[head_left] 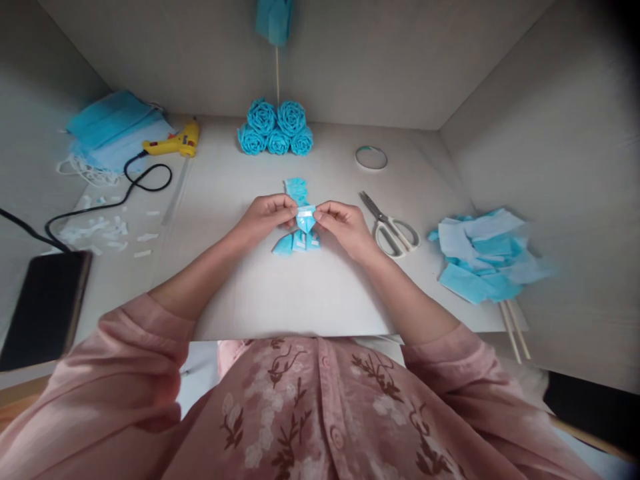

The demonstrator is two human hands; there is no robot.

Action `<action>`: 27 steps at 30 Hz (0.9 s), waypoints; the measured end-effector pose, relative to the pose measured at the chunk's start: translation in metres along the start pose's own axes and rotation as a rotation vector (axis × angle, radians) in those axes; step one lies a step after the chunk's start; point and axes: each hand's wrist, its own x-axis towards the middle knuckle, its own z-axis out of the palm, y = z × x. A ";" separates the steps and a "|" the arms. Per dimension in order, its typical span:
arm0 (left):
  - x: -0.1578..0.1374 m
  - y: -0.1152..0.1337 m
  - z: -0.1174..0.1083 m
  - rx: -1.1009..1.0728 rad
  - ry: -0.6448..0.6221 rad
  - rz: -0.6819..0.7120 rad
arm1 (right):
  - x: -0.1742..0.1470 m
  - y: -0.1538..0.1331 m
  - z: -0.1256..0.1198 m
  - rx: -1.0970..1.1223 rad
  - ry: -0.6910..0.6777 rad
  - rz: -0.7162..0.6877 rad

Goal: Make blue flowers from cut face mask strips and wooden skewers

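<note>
Between my two hands, above the middle of the table, is a small folded piece of blue fabric [306,220] with a white strip along its top edge, its lower end narrowing to a point. My left hand [270,217] pinches its left corner, and my right hand [343,223] pinches the right corner. Just beyond the fingers lie crinkled blue pieces [297,189]. Nearer to me rest several folded blue pieces with white strips [299,242], partly under the held one. Scissors with white handles [390,227] lie right of my right hand.
Rolled blue rosettes [277,141] are stacked at the back, near a stick with a blue top [275,23]. On the left are blue masks [115,127], a yellow glue gun [175,141] with black cord, white scraps [117,227] and a phone [43,307]. A tape roll [371,158] and blue scraps [483,253] lie right.
</note>
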 end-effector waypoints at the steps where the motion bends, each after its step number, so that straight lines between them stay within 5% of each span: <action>1: 0.000 0.000 0.000 0.003 0.006 0.004 | 0.000 0.000 0.000 0.006 -0.005 0.001; 21: 0.004 -0.007 0.000 0.076 0.054 0.077 | 0.000 -0.003 0.001 0.033 -0.036 0.001; 27: 0.000 -0.006 0.003 0.473 0.352 0.474 | -0.002 -0.006 0.003 -0.162 0.111 -0.068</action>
